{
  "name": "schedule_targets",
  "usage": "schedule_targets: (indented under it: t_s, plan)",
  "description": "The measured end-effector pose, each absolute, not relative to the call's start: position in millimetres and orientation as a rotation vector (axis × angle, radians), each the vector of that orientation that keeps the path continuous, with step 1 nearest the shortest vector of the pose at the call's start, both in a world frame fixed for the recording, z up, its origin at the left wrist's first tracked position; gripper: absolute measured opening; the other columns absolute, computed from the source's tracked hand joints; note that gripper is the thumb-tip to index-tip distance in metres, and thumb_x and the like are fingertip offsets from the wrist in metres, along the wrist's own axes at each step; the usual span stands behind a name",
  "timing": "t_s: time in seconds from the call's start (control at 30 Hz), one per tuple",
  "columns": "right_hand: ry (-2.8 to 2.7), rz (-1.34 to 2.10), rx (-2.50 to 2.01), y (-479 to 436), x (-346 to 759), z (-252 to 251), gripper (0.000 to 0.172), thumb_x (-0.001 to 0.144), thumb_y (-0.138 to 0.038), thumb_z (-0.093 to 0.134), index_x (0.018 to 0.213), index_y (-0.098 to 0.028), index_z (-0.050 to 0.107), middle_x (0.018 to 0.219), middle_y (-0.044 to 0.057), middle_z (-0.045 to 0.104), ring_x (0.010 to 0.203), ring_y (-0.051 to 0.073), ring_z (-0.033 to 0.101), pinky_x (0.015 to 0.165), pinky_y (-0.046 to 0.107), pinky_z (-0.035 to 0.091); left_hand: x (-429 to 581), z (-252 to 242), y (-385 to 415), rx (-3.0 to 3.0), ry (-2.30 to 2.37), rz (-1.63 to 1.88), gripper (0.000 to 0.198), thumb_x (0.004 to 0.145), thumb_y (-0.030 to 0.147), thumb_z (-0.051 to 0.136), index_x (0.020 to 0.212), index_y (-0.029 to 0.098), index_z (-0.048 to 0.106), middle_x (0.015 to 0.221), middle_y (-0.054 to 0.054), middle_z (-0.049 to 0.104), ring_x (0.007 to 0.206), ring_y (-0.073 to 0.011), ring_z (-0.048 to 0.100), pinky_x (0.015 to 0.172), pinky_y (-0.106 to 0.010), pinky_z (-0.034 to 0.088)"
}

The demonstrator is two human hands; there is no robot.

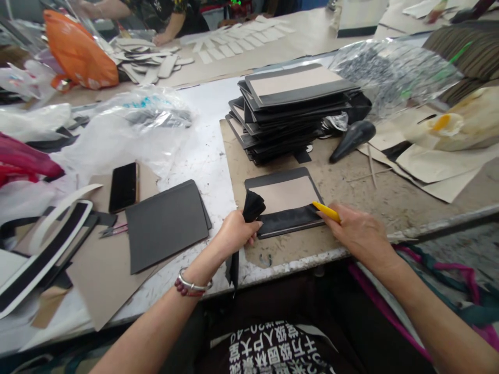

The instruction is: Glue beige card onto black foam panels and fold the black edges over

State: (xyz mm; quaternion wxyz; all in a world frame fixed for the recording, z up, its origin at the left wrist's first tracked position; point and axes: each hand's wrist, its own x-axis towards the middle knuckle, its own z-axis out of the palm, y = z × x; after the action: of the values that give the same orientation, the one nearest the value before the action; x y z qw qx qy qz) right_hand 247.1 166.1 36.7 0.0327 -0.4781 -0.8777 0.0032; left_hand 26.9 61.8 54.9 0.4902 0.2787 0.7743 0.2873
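Observation:
A flat panel [286, 200] with a tan middle and a black border lies on brown board near the table's front edge. My left hand [235, 232] is closed round a bunch of black strips [252, 206] at the panel's left end; one strip hangs down over the table edge. My right hand [356, 230] is closed on a yellow tool [326, 212], whose tip rests on the panel's black lower right edge.
A tall stack of like panels [288, 111] stands just behind. Grey sheets [166, 223] and a black phone [123, 186] lie to the left, among plastic bags [128, 130]. A black tool [353, 139] lies right of the stack. Another person's arm [171, 26] works at the far side.

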Motion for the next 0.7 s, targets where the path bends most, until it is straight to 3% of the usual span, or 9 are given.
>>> schedule_targets:
  t_s: [0.47, 0.7]
  plan:
    - [-2.764, 0.008, -1.596, 170.2, 246.1, 31.6, 0.029, 0.087, -0.045, 0.045, 0.083, -0.021, 0.060, 0.066, 0.005, 0.063, 0.058, 0.020, 0.058, 0.049, 0.027, 0.026, 26.9, 42.7, 59.7, 0.745, 1.917, 0.594, 0.022, 0.075, 0.018, 0.058, 0.055, 0.016, 0.049, 0.043, 0.003, 0.050, 0.034, -0.0104, 0.046, 0.037, -0.023, 0.036]
    - [-2.761, 0.101, -1.667, 172.0, 244.8, 37.3, 0.029, 0.086, -0.045, 0.046, 0.087, -0.020, 0.060, 0.071, 0.007, 0.064, 0.067, 0.023, 0.062, 0.054, 0.028, 0.031, 27.9, 41.0, 61.1, 0.741, 1.935, 0.570, 0.021, 0.075, 0.019, 0.059, 0.058, 0.016, 0.048, 0.043, 0.005, 0.050, 0.034, -0.0093, 0.045, 0.036, -0.022, 0.035]
